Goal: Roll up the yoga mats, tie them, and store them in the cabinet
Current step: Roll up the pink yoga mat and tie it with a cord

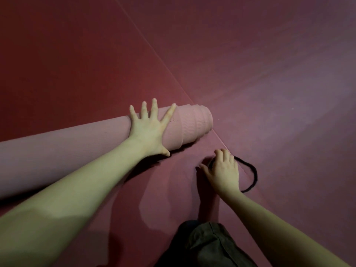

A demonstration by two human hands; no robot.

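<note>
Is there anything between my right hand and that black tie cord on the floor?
Nothing visible does. The right hand is already over one end of the black cord, whose loop lies bare on the floor beside it. The left hand presses flat on the rolled mat.

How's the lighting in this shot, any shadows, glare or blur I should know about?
Head view: dim and reddish, corners darker; a pale sheen crosses the floor at right. The left hand on the rolled mat and the right hand over the black cord cast soft shadows. Slightly soft throughout; wide-angle stretches the forearms.
</note>
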